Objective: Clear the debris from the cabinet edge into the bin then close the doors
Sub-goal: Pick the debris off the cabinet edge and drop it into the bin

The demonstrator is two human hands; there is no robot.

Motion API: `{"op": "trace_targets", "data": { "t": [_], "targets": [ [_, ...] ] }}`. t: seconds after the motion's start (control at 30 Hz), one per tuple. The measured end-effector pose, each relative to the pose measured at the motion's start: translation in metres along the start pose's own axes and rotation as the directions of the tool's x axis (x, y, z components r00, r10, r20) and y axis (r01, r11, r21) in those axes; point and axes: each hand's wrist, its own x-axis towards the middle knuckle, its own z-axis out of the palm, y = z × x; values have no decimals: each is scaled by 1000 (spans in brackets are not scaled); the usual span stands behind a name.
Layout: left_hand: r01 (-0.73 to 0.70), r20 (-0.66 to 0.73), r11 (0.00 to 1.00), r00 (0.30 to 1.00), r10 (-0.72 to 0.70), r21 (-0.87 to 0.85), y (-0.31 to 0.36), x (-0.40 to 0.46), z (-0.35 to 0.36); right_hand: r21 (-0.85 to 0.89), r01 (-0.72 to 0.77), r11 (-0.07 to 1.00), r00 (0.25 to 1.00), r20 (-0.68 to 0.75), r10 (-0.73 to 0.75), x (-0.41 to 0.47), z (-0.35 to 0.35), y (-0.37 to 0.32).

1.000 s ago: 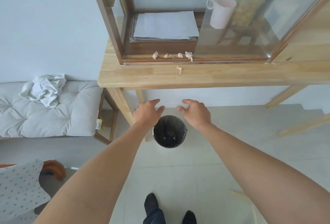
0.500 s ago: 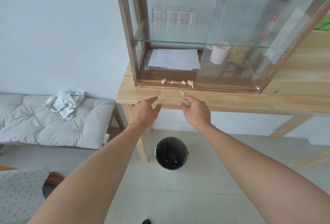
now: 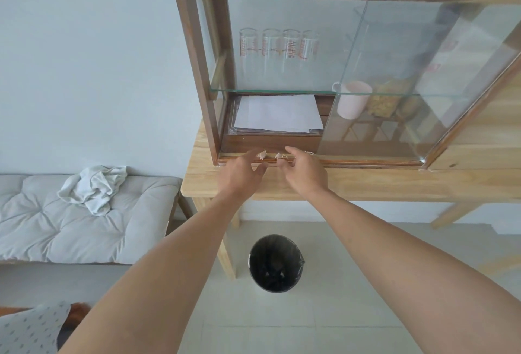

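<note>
Small pale crumpled scraps of debris (image 3: 262, 154) lie along the bottom front rail of the wooden glass cabinet (image 3: 197, 77), whose sliding glass door (image 3: 394, 85) is pushed to the right, leaving the left half open. My left hand (image 3: 239, 174) reaches the rail just left of the scraps, fingers apart, holding nothing. Fingers curled, my right hand (image 3: 303, 171) has its fingertips on one scrap (image 3: 279, 156); I cannot tell if it is pinched. More scraps (image 3: 309, 152) show just behind the right hand. A black bin (image 3: 275, 263) stands on the floor below the table.
The cabinet sits on a light wooden table (image 3: 394, 184). Inside are a stack of papers (image 3: 279, 114), a pink mug (image 3: 353, 98) and several glasses (image 3: 277, 43) on a glass shelf. A cushioned bench (image 3: 70, 226) with a white cloth (image 3: 93, 187) stands at the left.
Both hands rose from above the bin to the table edge, then on to the cabinet's bottom rail. The view tilted up, and the loose scrap on the table is now hidden under the hands.
</note>
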Motion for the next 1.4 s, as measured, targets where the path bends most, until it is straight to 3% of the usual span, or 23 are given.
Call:
{"op": "trace_targets", "data": {
  "t": [0.43,0.77,1.13,1.4],
  "targets": [
    [0,-26,994,1000,-3,-113,-5,18,10,-15,0,1000,998,-56,-1,8,12,-1],
    [57,-59,987,996,-66,-152,-2,-19,-4,36,-13,999,997,-73,16,-33,-3,9],
    [49,-14,995,999,-50,-89,3,-91,3,97,-4,995,999,40,0,-92,-17,45],
    [109,113,992,988,-102,-62,-10,-120,39,57,-91,994,987,140,82,-116,1,88]
  ]
}}
